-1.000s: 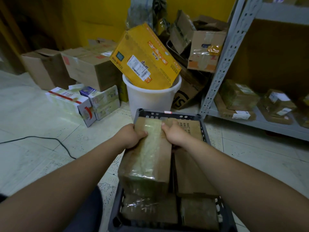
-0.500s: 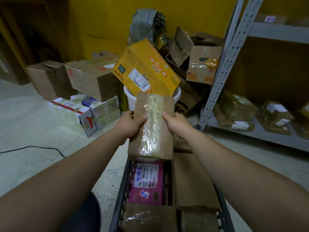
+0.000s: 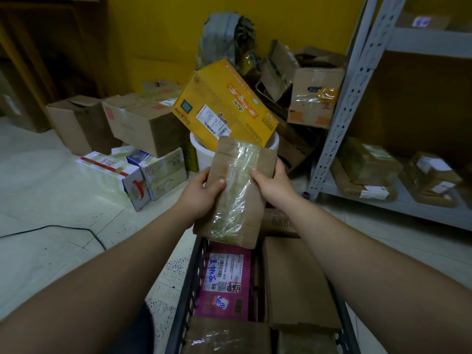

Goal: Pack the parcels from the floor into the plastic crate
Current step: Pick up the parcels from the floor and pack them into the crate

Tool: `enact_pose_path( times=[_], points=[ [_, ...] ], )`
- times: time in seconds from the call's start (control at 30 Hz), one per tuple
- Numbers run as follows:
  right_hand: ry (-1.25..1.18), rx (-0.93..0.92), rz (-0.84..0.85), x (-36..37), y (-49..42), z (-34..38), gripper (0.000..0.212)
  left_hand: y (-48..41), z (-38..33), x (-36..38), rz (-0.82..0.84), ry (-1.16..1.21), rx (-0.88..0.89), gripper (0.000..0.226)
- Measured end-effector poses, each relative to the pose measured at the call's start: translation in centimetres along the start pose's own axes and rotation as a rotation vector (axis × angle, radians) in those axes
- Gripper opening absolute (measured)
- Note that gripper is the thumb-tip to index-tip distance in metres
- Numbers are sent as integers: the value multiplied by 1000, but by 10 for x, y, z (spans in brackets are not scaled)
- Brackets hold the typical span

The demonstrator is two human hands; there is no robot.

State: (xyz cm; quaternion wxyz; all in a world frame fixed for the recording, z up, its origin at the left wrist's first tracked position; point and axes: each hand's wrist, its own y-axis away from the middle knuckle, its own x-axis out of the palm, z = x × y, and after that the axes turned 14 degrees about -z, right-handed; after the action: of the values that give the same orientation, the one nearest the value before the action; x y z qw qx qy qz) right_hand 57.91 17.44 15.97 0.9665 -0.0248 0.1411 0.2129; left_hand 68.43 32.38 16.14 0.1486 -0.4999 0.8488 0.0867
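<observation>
A flat brown cardboard parcel (image 3: 238, 190) wrapped with clear tape is held up above the far end of the dark plastic crate (image 3: 190, 284). My left hand (image 3: 201, 192) grips its left edge and my right hand (image 3: 274, 186) grips its right edge. Inside the crate lie a pink parcel with a white label (image 3: 224, 282), a plain brown parcel (image 3: 298, 284) to its right, and taped parcels (image 3: 227, 337) at the near end. The crate's far rim is hidden behind the held parcel.
A white bucket (image 3: 201, 154) holding a tilted yellow box (image 3: 224, 108) stands just beyond the crate. Cardboard boxes (image 3: 143, 123) and white cartons (image 3: 112, 172) sit on the floor at left. A grey metal shelf (image 3: 342, 103) with parcels is at right. A black cable (image 3: 58, 228) crosses the floor.
Both hands lifted the taped parcel up out of the crate and tilted it to the right, uncovering the pink parcel beneath. The view also rose.
</observation>
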Motion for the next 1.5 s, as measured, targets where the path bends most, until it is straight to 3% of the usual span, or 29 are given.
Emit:
enact_pose_path(
  times=[0.1, 0.2, 0.3, 0.4, 0.47, 0.53, 0.67, 0.8, 0.9, 1.07, 1.33, 1.5],
  points=[
    [-31, 32, -46, -4, -6, 0, 66, -3, 2, -3, -20, 8, -92, 63],
    [66, 61, -68, -1, -4, -5, 84, -1, 3, -2, 94, -3, -134, 51],
    [174, 64, -23, 8, 6, -10, 100, -4, 2, -1, 107, -30, -141, 58],
    [104, 39, 13, 11, 7, -11, 80, -8, -2, -6, 60, -9, -255, 65],
    [69, 68, 62, 10, 6, -7, 63, -5, -2, -10, 92, 10, -304, 54],
    [101, 91, 103, 11, 5, -4, 64, -3, 1, -10, 149, 35, -311, 48],
    [155, 92, 96, 19, 13, -12, 85, -6, 12, -14, 175, 80, -283, 48],
    [243, 129, 132, 24, 22, -25, 71, -2, 24, -15, 170, -59, -293, 50],
    [261, 158, 120, 23, 20, -34, 77, 0, 22, -11, 171, -81, -291, 47],
    [267, 51, 45, 15, 16, -31, 82, -2, 21, -5, 152, 23, -265, 46],
    [378, 12, 109, 19, 18, -30, 58, 10, 40, -9, 241, -66, -270, 58],
    [329, -3, 89, 22, 20, -35, 46, 8, 51, -1, 159, -23, -162, 57]
  ],
)
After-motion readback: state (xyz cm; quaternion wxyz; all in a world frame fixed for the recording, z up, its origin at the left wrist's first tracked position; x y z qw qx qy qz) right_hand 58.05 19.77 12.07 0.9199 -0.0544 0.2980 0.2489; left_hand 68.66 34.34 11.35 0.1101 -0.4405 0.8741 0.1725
